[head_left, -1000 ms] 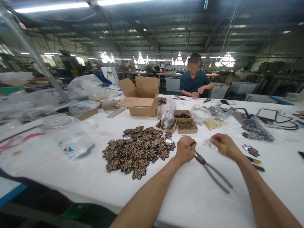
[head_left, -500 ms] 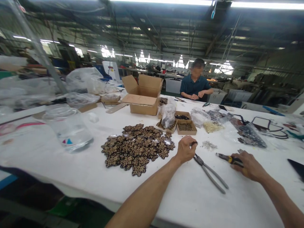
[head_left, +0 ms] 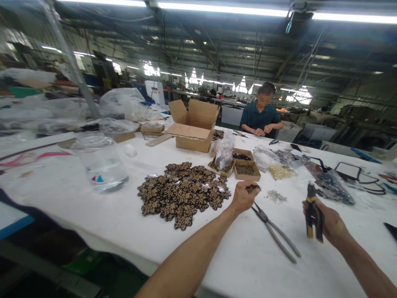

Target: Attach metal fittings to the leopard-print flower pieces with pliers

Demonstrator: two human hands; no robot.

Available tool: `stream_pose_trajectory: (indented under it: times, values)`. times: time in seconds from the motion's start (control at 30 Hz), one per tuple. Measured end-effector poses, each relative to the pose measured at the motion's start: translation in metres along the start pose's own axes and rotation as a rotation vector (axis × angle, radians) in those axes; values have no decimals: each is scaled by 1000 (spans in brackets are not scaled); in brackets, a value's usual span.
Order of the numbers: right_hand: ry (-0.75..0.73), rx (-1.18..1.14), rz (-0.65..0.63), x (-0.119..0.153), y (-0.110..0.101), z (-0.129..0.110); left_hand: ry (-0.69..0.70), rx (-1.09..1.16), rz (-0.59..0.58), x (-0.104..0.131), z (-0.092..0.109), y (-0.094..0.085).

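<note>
My left hand (head_left: 244, 197) is closed on a small leopard-print piece (head_left: 253, 188), which pokes out past the fingertips. Just below it, long grey pliers (head_left: 273, 229) lie on the white table. On the right, my right hand (head_left: 331, 219) grips black and yellow pliers (head_left: 313, 213), held up with their jaws pointing away from me. A heap of leopard-print flower-shaped pieces (head_left: 182, 192) lies left of my left hand. Between the two hands, small silvery bits (head_left: 276, 196) are scattered on the cloth.
A glass jar of liquid (head_left: 104, 165) stands at the left. Beyond the heap are an open carton (head_left: 194, 142), small boxes of metal parts (head_left: 247, 169) and plastic bags (head_left: 265, 158). Across the table (head_left: 149, 244) a person (head_left: 261, 114) works with both hands.
The black and yellow pliers have been lifted and turned from lying sideways to upright in my right hand. More of the leopard-print piece shows in my left hand. The view has shifted slightly.
</note>
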State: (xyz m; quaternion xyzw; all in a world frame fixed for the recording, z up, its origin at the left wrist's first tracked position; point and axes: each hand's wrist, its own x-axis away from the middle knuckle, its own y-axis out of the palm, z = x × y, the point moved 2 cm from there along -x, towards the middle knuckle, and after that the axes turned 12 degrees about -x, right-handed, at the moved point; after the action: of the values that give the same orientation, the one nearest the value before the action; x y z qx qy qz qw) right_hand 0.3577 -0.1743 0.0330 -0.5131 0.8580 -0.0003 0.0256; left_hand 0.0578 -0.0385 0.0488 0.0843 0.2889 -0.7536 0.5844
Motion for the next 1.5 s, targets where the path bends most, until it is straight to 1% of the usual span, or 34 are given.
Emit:
stream_pose_trajectory:
  times: [0.07, 0.1, 0.13, 0.17, 0.23, 0.33, 0.4, 0.47, 0.5, 0.57, 0.63, 0.67, 0.73, 0.8, 0.87, 0.93, 1.0, 1.07, 1.13, 1.2, 1.27, 1.37, 1.43, 1.5]
  values:
    - [262, -330, -133, 2, 21, -8, 2, -4, -9, -1, -1, 2]
    - [365, -425, -201, 4, 32, -12, 1, -7, -7, -1, -2, 3]
    - [436, -479, -261, 5, 42, -16, -1, -9, 0, -1, -3, 4]
    - [475, -505, -300, 6, 50, -21, 0, -12, 12, -2, -3, 4]
    - [482, -510, -331, 6, 65, -29, -2, -13, 45, -2, -4, 3]
    - [470, -423, -367, 1, 83, -40, -12, -11, 77, -4, -4, 2]
    - [468, -357, -403, -7, 91, -46, -28, -9, 84, -5, -4, 1]
    - [400, -334, -392, -19, 92, -52, -46, 7, 85, -6, -5, 2]
    - [328, -330, -359, -25, 91, -54, -59, 23, 89, -6, -7, 2]
    - [132, -290, -235, -35, 87, -54, -99, 69, 105, -9, -13, 3]
    - [-42, -179, -90, -39, 84, -46, -153, 128, 118, -12, -21, 4]
    - [-98, -103, -35, -38, 83, -39, -179, 160, 115, -13, -26, 4]
    - [-160, 51, 35, -35, 83, -23, -218, 228, 93, -16, -34, 6]
    - [-186, 160, 57, -32, 82, -10, -247, 288, 82, -17, -40, 8]
    - [-155, 217, 36, -31, 77, -1, -268, 328, 90, -18, -44, 11]
    - [-52, 215, -31, -33, 72, 7, -280, 342, 104, -17, -46, 13]
    - [30, 171, -70, -36, 67, 13, -281, 327, 103, -17, -45, 15]
    - [31, 112, -76, -37, 65, 16, -277, 296, 94, -16, -41, 17]
    - [-26, 116, -87, -37, 64, 18, -260, 266, 79, -16, -36, 18]
    - [-116, 203, -113, -37, 65, 19, -237, 250, 64, -15, -30, 20]
    - [-251, 358, -158, -38, 68, 22, -216, 240, 48, -14, -24, 21]
    - [-500, 580, -230, -41, 71, 29, -168, 206, 20, -12, -17, 21]
    - [-625, 660, -249, -45, 73, 36, -123, 172, 5, -11, -13, 21]
    - [-694, 686, -258, -48, 74, 43, -89, 141, 3, -11, -9, 19]
